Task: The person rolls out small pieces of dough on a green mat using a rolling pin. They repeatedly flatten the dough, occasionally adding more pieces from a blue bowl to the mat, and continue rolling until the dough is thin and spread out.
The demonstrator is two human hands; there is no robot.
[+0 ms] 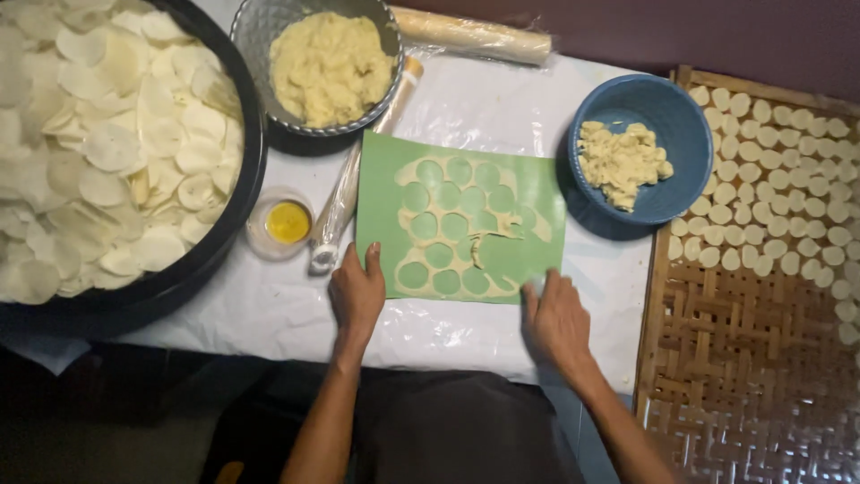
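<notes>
A green mat (537, 193) lies on the plastic-covered table with a thin sheet of pale dough (414, 220) on it, full of round cut-out holes. My left hand (356, 294) rests flat on the mat's lower left corner, fingers together. At the mat's lower right edge my right hand (555, 318) presses down with its fingertips touching the mat. Neither hand holds anything.
A big black basin (235, 215) of thin white discs stands at left. A metal bowl (260, 27) of yellow dough and a blue bowl (667, 116) of dough scraps sit behind. A small cup of yellow liquid (287, 222), two rolling pins (475, 36) and a woven tray (717, 358) with dough rounds lie around.
</notes>
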